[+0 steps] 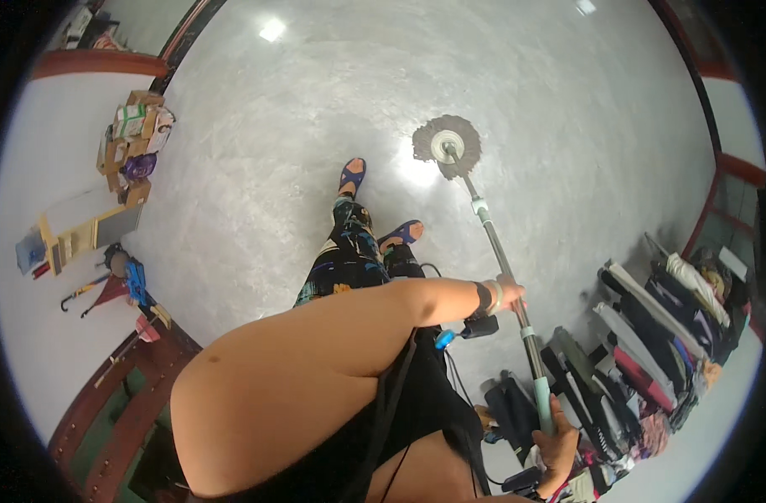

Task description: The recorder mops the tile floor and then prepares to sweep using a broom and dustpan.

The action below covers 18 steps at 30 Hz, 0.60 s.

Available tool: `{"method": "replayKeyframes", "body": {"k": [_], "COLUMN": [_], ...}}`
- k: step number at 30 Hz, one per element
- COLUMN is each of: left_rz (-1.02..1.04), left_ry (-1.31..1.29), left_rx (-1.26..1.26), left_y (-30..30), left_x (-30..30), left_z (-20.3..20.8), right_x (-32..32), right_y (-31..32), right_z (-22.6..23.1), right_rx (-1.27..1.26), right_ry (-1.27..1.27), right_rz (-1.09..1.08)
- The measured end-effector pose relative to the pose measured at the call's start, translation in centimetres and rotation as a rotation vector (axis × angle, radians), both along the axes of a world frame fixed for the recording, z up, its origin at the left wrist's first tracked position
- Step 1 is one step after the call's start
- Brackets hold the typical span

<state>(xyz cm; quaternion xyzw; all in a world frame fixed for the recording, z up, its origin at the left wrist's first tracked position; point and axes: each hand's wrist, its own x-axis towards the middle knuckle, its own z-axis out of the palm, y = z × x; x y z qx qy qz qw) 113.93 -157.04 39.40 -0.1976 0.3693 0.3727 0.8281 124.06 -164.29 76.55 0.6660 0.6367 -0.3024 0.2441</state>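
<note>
A spin mop with a round grey fringed head (471,159) rests flat on the floor ahead of me, right of my feet. Its metal pole (498,243) slants back toward my right side. My left arm reaches across my body, and my left hand (509,295) is closed around the middle of the pole. At the upper end, my right hand (557,446) is wrapped about the pale green grip (544,402). Part of the right palm and thumb shows; the other fingers are partly hidden behind the grip.
Long rows of folded clothes (643,369) lie at the right. Stacked cardboard boxes (131,151), a small shelf (81,243) and umbrellas (106,289) line the left wall. A dark red wooden piece of furniture (106,411) stands at lower left. Grey floor (291,117) stretches ahead.
</note>
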Motion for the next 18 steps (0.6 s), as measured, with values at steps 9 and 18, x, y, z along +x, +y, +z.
{"method": "replayKeyframes", "body": {"k": [9, 18], "left_rz": [0.386, 0.327], "left_ry": [0.259, 0.824], "left_rx": [0.025, -0.031], "left_y": [3.4, 0.0], "left_x": [-17.5, -46.9], "left_z": [-5.7, -21.9], "right_x": [-9.1, -34.6], "right_y": [8.2, 8.4], "right_z": [-7.3, -19.6], "right_rx": [0.084, -0.094], "right_ry": [0.194, 0.329], "right_rz": [0.532, 0.555]}}
